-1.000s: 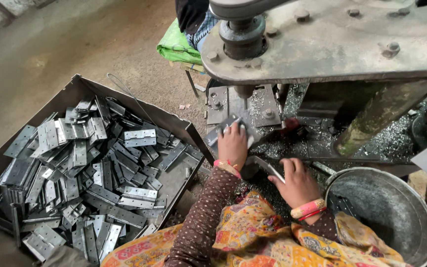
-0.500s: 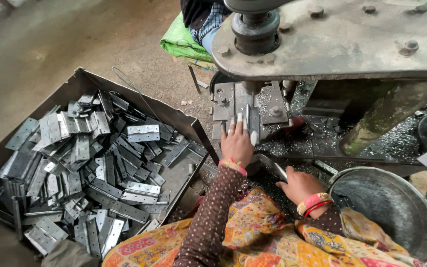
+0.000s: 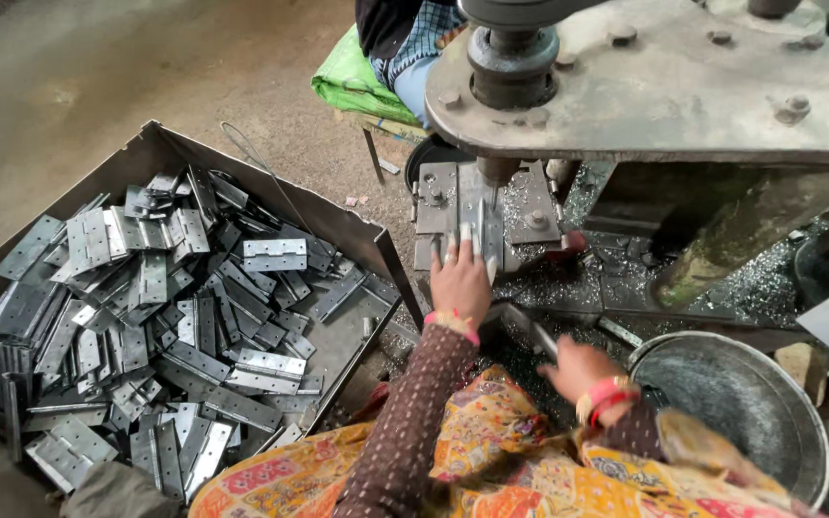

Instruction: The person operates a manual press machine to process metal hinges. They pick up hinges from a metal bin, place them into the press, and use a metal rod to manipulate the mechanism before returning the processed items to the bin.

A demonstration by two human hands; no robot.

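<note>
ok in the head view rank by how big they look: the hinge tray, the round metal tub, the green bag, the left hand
1. Rectangular metal tray of grey hinge plates, largest.
2. Round grey metal tub.
3. Green bag and the left hand: they look alike, and the bag is farther away and partly hidden, so unranked.

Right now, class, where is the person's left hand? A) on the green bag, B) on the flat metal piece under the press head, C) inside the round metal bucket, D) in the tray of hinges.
B: the left hand lies flat on the metal piece set on the press bed below the press head, away from the tray of hinges.
</note>
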